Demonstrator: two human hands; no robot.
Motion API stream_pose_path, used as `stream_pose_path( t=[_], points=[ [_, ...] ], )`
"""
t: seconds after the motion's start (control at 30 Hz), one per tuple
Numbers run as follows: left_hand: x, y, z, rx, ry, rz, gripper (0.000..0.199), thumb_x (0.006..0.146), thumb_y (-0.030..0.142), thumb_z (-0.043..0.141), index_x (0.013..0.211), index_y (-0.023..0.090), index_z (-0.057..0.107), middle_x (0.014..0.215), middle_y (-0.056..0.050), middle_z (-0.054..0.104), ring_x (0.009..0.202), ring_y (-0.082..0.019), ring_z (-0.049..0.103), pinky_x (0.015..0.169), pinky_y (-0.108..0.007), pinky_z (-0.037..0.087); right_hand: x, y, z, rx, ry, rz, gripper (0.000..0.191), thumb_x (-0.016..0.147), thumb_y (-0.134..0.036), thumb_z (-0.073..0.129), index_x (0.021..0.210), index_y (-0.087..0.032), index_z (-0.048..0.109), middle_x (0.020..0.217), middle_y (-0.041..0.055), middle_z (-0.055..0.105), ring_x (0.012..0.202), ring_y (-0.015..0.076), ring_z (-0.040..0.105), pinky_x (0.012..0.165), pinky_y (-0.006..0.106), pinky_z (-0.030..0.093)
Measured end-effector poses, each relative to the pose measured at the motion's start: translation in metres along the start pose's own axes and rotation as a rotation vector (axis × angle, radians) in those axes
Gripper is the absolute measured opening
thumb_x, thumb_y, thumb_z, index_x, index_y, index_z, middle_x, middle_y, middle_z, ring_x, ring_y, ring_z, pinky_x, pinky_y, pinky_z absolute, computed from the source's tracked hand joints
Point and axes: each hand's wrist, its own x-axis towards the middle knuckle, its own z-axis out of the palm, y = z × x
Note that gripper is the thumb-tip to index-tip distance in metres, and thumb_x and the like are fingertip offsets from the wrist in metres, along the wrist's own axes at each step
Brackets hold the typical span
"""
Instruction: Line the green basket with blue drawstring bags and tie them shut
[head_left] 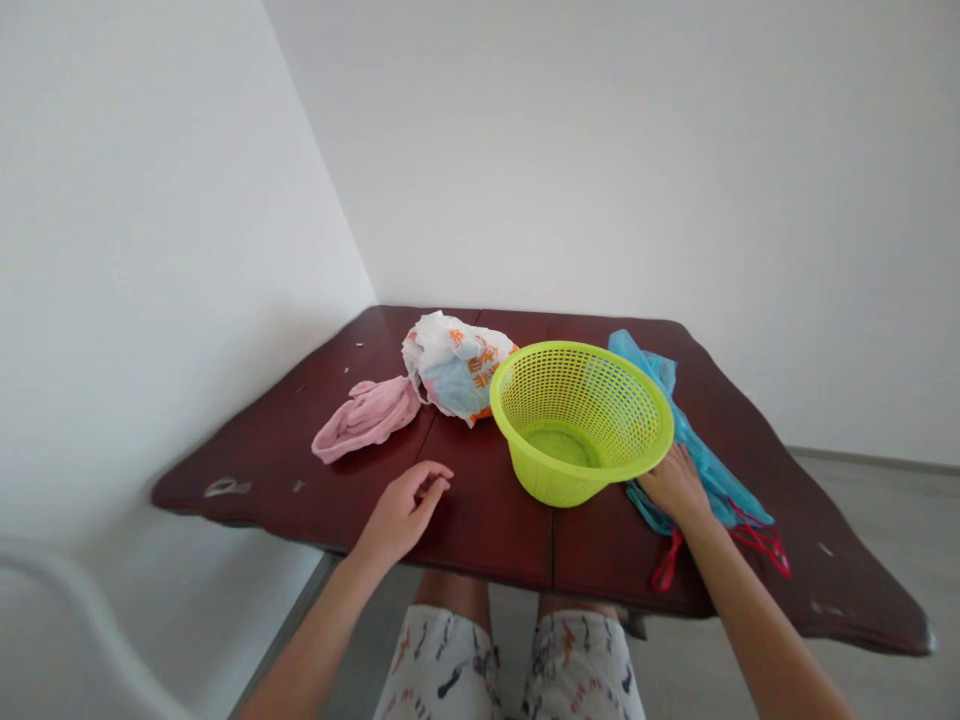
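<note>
A yellow-green plastic basket (551, 485) with a perforated wall stands upright at the middle of the table, its bottom bare. My right hand (675, 488) rests at its right side, on a blue plastic bag (712, 470) with red drawstrings; the basket's rim hides part of the fingers, so their grip does not show. To the left of the basket, my left hand (409, 510) hovers near the table's front edge, fingers loosely bent and holding nothing. Beyond it lies a crumpled pink cloth (371, 415). A bunched white plastic bag (457, 365) with orange print touches or nearly touches the basket's back left.
The dark red wooden table (795, 560) has a wavy edge and seams across its top. White walls (600, 180) rise behind it and on the left. My legs in patterned shorts (442, 665) are below the front edge. A blurred pale curved object (82, 610) shows at lower left.
</note>
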Motion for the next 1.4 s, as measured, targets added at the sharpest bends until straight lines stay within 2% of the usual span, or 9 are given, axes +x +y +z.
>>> stream_pose_path(
  t=[0.13, 0.23, 0.4, 0.5, 0.77, 0.97, 1.1, 1.23, 1.4],
  points=[
    [0.045, 0.005, -0.015, 0.075, 0.026, 0.131, 0.025, 0.117, 0.042, 0.065, 0.135, 0.03, 0.077, 0.141, -0.01, 0.082, 0.126, -0.03, 0.083, 0.109, -0.049, 0.069, 0.001, -0.004, -0.006, 0.068, 0.032, 0.004, 0.074, 0.114, -0.051, 0.053, 0.182, -0.022, 0.056, 0.189, 0.018, 0.054, 0.179, 0.0432, 0.046, 0.147, 0.069, 0.037],
    [0.078, 0.016, -0.014, 0.224, 0.156, 0.286, 0.033, 0.116, 0.039, 0.07, 0.147, 0.029, 0.072, 0.175, -0.015, 0.063, 0.166, -0.038, 0.061, 0.138, -0.064, 0.053, 0.001, -0.008, -0.011, 0.117, 0.068, 0.003, 0.077, 0.112, -0.05, 0.055, 0.184, -0.022, 0.053, 0.193, 0.0175, 0.049, 0.18, 0.0444, 0.043, 0.145, 0.07, 0.039],
    [0.135, 0.041, -0.008, 0.46, 0.361, 0.3, 0.104, 0.104, 0.061, 0.091, 0.188, 0.026, 0.04, 0.206, -0.02, -0.009, 0.188, -0.06, 0.006, 0.148, -0.082, 0.026, 0.0, -0.014, -0.018, 0.145, 0.08, 0.002, 0.082, 0.11, -0.046, 0.057, 0.188, -0.023, 0.048, 0.194, 0.0168, 0.048, 0.18, 0.0453, 0.042, 0.145, 0.068, 0.038],
    [0.171, 0.047, -0.004, 0.563, 0.359, 0.318, 0.125, 0.098, 0.073, 0.093, 0.195, 0.029, 0.028, 0.204, -0.016, -0.028, 0.187, -0.064, -0.007, 0.148, -0.083, 0.02, 0.0, -0.017, -0.02, 0.165, 0.082, -0.003, 0.083, 0.109, -0.044, 0.057, 0.189, -0.026, 0.047, 0.193, 0.0143, 0.05, 0.18, 0.0458, 0.041, 0.144, 0.071, 0.038],
    [0.258, 0.012, -0.001, 0.712, 0.143, 0.183, 0.117, 0.098, 0.084, 0.082, 0.191, 0.026, 0.041, 0.207, -0.018, -0.006, 0.189, -0.059, 0.002, 0.15, -0.079, 0.014, 0.001, -0.015, -0.017, 0.144, 0.073, -0.003, 0.083, 0.107, -0.041, 0.057, 0.189, -0.03, 0.048, 0.191, 0.0125, 0.052, 0.178, 0.046, 0.044, 0.143, 0.074, 0.038],
    [0.285, -0.021, 0.007, 0.686, 0.018, -0.005, 0.12, 0.097, 0.092, 0.075, 0.189, 0.02, 0.044, 0.204, -0.028, 0.013, 0.186, -0.058, 0.024, 0.146, -0.078, 0.026, 0.004, -0.006, -0.006, 0.116, 0.049, 0.034, 0.071, 0.113, -0.048, 0.053, 0.18, -0.026, 0.06, 0.187, 0.0172, 0.056, 0.175, 0.0459, 0.05, 0.144, 0.072, 0.038],
    [0.293, -0.029, 0.01, 0.67, 0.056, -0.059, 0.113, 0.1, 0.086, 0.072, 0.186, 0.016, 0.047, 0.2, -0.032, 0.028, 0.182, -0.056, 0.035, 0.145, -0.079, 0.028, 0.006, -0.006, -0.005, 0.11, 0.043, 0.042, 0.07, 0.114, -0.049, 0.051, 0.18, -0.026, 0.06, 0.187, 0.0172, 0.057, 0.175, 0.0448, 0.051, 0.145, 0.072, 0.037],
    [0.289, -0.025, 0.005, 0.637, 0.192, -0.062, 0.097, 0.103, 0.077, 0.074, 0.18, 0.021, 0.056, 0.198, -0.026, 0.035, 0.185, -0.051, 0.03, 0.15, -0.078, 0.015, 0.006, -0.011, -0.012, 0.133, 0.057, 0.051, 0.074, 0.113, -0.047, 0.055, 0.185, -0.03, 0.053, 0.187, 0.0148, 0.057, 0.175, 0.0454, 0.05, 0.144, 0.072, 0.038],
    [0.234, -0.021, -0.007, 0.512, 0.397, 0.146, 0.082, 0.105, 0.075, 0.076, 0.171, 0.028, 0.064, 0.198, -0.019, 0.036, 0.184, -0.048, 0.032, 0.152, -0.077, 0.015, 0.007, -0.015, -0.022, 0.163, 0.076, 0.017, 0.083, 0.109, -0.045, 0.059, 0.189, -0.031, 0.046, 0.187, 0.0132, 0.057, 0.173, 0.0458, 0.051, 0.141, 0.07, 0.044]
  ],
)
